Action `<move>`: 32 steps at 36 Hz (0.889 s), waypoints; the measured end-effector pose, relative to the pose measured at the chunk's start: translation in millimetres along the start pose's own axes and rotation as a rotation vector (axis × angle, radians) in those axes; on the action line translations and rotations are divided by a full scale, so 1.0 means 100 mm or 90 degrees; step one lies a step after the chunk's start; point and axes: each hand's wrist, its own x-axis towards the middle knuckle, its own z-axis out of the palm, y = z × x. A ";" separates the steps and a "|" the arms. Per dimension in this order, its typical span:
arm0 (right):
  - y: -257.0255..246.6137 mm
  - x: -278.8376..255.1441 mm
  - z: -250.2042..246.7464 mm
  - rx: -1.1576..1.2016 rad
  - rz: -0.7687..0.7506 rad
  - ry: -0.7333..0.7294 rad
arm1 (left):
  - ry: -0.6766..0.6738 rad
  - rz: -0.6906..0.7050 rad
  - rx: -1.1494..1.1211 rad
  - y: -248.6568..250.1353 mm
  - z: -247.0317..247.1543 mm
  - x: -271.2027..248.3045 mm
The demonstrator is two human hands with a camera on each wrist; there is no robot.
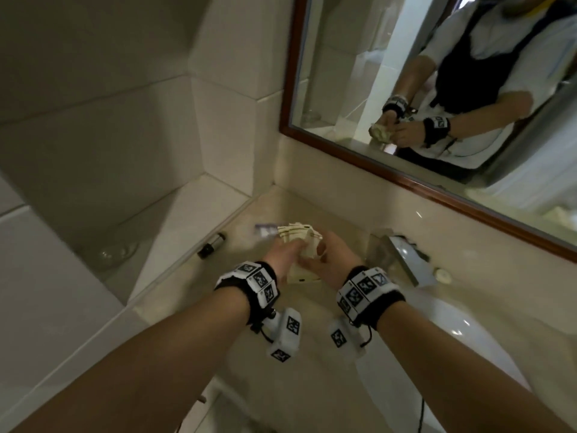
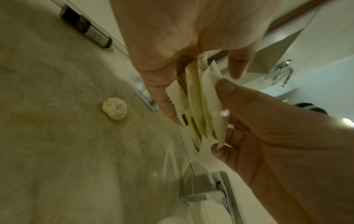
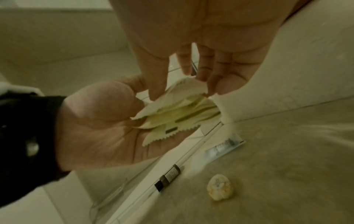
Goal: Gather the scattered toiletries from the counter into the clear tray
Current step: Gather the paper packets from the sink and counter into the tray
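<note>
Both hands hold one fanned bunch of cream sachets (image 1: 298, 234) with zigzag edges above the beige counter (image 1: 193, 295). My left hand (image 1: 287, 256) supports the bunch from below, thumb against it. My right hand (image 1: 329, 254) pinches the sachets (image 3: 172, 115) from the other side. On the counter lie a small dark bottle (image 1: 212, 245), a blue-and-white sachet (image 1: 265, 230) and a round wrapped soap (image 1: 442, 275). A shiny box-like thing (image 1: 402, 256) stands by the back wall; I cannot tell whether it is the clear tray.
A white sink basin (image 1: 468, 332) is at the front right. A framed mirror (image 1: 437, 89) hangs over the counter. Left of the counter, a lower tiled ledge (image 1: 175, 220) carries a clear glass (image 1: 118, 251).
</note>
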 end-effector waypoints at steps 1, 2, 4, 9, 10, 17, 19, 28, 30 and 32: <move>0.03 -0.08 -0.03 0.014 0.003 0.004 | -0.004 0.024 0.019 -0.02 0.07 -0.06; 0.10 -0.15 -0.06 0.025 0.010 0.006 | -0.013 0.035 0.036 -0.05 0.13 -0.09; 0.23 -0.29 -0.15 0.030 0.034 -0.004 | -0.051 0.032 0.091 -0.09 0.27 -0.17; 0.60 -0.66 -0.47 -0.026 0.085 -0.008 | -0.176 0.080 0.226 -0.12 0.65 -0.31; 0.70 -0.72 -0.54 -0.054 0.084 0.004 | -0.198 0.083 0.283 -0.10 0.74 -0.36; 1.47 -1.34 -1.01 -0.079 0.138 0.031 | -0.281 0.132 0.407 -0.25 1.62 -0.54; 1.71 -1.55 -1.12 -0.088 0.168 0.011 | -0.327 0.148 0.456 -0.27 1.91 -0.73; 2.75 -2.94 -1.55 -0.085 0.270 0.017 | -0.480 0.229 0.788 -0.60 3.37 -1.60; 2.93 -3.27 -1.63 -0.072 0.279 0.024 | -0.506 0.238 0.813 -0.75 3.67 -1.77; 3.10 -3.56 -1.68 -0.052 0.296 0.006 | -0.524 0.249 0.838 -0.90 3.94 -1.91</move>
